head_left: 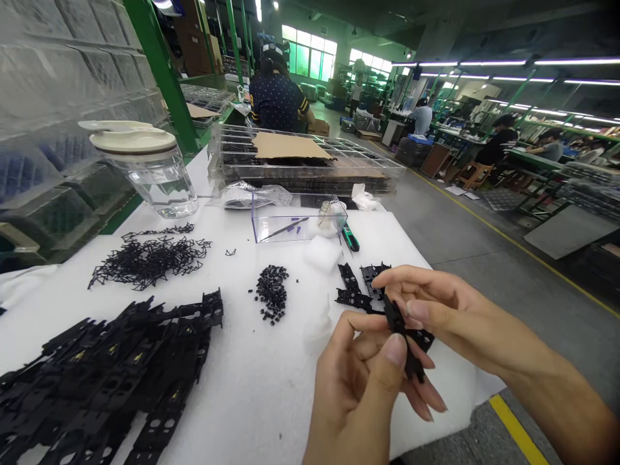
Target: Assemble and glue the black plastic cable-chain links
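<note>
Both hands met over the near right corner of the white bench (pixel 252 400), sharing one black plastic bracket (pixel 404 339). The left hand (pixel 361 381) pinched its lower end between thumb and fingers, closed snugly on it; the right hand (pixel 436 310) gripped the upper end with fingertips, narrow and closed. The bracket looked light, stiff and thin, likely brittle at its cut-outs, best held by its solid edges. More brackets (pixel 358 287) lay just behind, a large pile (pixel 106 374) to the left, with small clips (pixel 272 292), wire springs (pixel 148 258), a clear box (pixel 298 223) and a lidded jar (pixel 152 168) beyond.
</note>
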`<act>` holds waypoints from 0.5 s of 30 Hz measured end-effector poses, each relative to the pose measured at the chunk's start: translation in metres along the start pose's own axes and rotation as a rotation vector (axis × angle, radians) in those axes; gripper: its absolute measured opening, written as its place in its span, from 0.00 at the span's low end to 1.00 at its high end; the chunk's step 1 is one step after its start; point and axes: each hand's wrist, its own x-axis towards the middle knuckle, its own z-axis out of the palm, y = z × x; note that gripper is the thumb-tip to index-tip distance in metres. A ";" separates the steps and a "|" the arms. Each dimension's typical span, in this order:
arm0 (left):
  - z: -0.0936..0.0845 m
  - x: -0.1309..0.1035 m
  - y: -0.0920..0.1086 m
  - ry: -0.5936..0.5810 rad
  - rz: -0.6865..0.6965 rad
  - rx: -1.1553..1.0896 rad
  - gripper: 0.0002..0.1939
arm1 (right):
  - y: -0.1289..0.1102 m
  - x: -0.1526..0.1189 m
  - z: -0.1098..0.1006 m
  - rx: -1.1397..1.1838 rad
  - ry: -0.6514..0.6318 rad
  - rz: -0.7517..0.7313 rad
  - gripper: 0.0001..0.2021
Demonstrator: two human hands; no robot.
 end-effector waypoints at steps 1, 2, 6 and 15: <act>0.000 0.000 0.000 -0.006 -0.014 -0.014 0.08 | 0.000 0.000 0.000 0.005 -0.016 0.024 0.14; -0.001 0.001 0.001 -0.017 -0.027 -0.026 0.08 | 0.001 0.000 0.001 0.008 -0.039 0.049 0.13; -0.002 0.002 -0.001 -0.048 -0.039 -0.070 0.07 | 0.000 0.002 0.004 0.026 -0.106 0.122 0.12; 0.006 -0.006 -0.011 -0.081 -0.053 -0.200 0.16 | -0.004 -0.009 0.008 -0.088 -0.033 -0.016 0.09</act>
